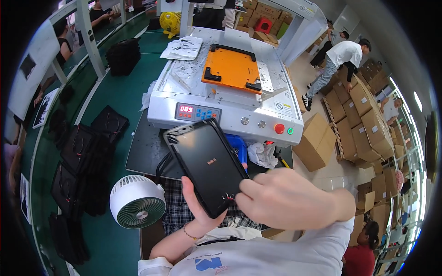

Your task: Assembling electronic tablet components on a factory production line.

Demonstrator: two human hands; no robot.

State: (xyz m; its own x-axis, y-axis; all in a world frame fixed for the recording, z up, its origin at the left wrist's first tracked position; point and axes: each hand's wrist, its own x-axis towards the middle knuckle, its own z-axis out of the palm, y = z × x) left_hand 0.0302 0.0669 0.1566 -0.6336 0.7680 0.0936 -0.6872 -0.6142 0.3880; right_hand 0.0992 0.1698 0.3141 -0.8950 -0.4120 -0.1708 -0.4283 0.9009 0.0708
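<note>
your left fingers [189, 192] are grasping the black rectangular casing [207, 161], tilted between you and the white machine [258, 110]; right fingers [251, 189] curled at its lower right edge, can't tell if pinching. orange plate [234, 69] on machine; white fan [138, 202] left.

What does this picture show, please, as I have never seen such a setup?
There is no robot here: a person works with two bare hands, seen from a wide camera worn on the head, so straight edges bend. The left hand holds a flat black case; the right hand is at its lower right edge. Beyond stands a white machine with an orange plate on top. To the left are a white fan and a green table with dark pieces on it.
</note>
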